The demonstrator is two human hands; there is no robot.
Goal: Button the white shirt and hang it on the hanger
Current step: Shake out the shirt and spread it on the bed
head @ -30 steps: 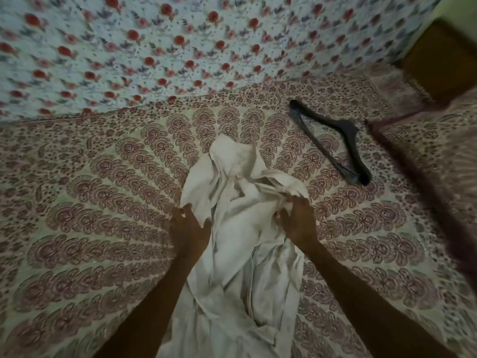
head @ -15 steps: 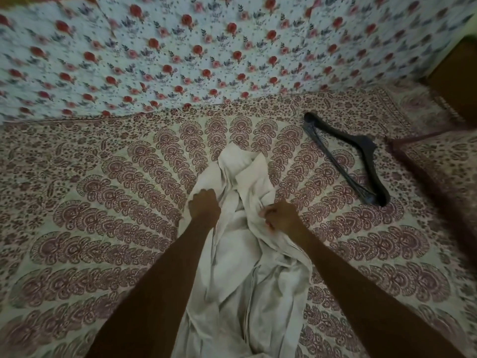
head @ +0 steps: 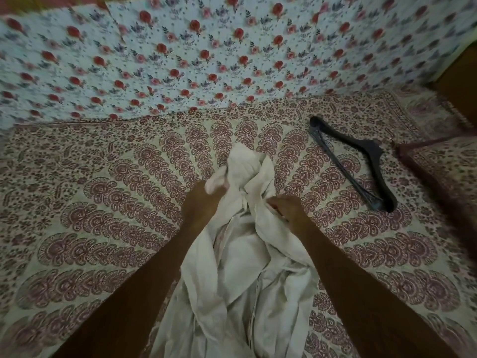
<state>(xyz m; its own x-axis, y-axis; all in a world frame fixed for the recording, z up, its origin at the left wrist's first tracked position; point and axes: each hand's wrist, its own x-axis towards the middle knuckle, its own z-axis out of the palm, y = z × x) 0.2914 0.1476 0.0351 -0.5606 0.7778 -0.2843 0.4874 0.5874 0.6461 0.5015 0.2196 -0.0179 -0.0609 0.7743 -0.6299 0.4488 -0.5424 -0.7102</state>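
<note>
White shirt: crumpled, bunched lengthwise mid-bed, unbuttoned as far as visible, top end rumpled into a peak, lower part trailing toward bottom edge. Black hanger: lying flat, well apart to the right of shirt, bare, one end pointing toward the wall.

So the bed has a maroon paisley-print sheet over it. A crumpled white shirt is lying in the middle, and a black hanger lies flat off to the right, well apart from the shirt.
</note>
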